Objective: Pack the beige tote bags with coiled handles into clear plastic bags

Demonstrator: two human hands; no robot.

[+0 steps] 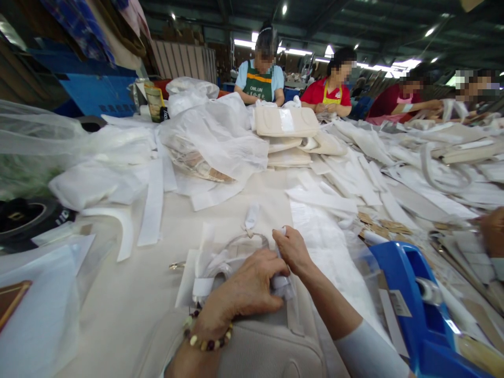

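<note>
**Both hands closed on the paper wrap of a handbag handle**

Head view, looking down at the worktop [129,294]. The left hand [246,289], with a bead bracelet [205,341] at the wrist, has its grip clenched over a bunch of white paper wrap [212,265]. The paper lies under and just ahead of its curled fingers. The right hand [293,251] comes in from the right and touches the left. Its grip is pinched on a fold of the same paper at the fingertips [281,232].

The wrap runs along the curved handle [252,240], which arches just beyond both hands. The handle belongs to a cream handbag [252,349] lying at the near edge of the worktop, directly below the left hand (its lower part is cut off by the frame).

To the right, near the right forearm, stands a blue tape dispenser [405,294]. Brown paper tags [378,226] lie just beyond it. Farther back are a stack of cream bags [285,122] and a clear plastic bag [214,131].

Legible writing: "OMLUN" on the green apron [258,84] of a co-worker across the worktop. The lettering below it is too small to read. Another person's hand [492,231] shows at the right edge, well apart from the wrap.
</note>
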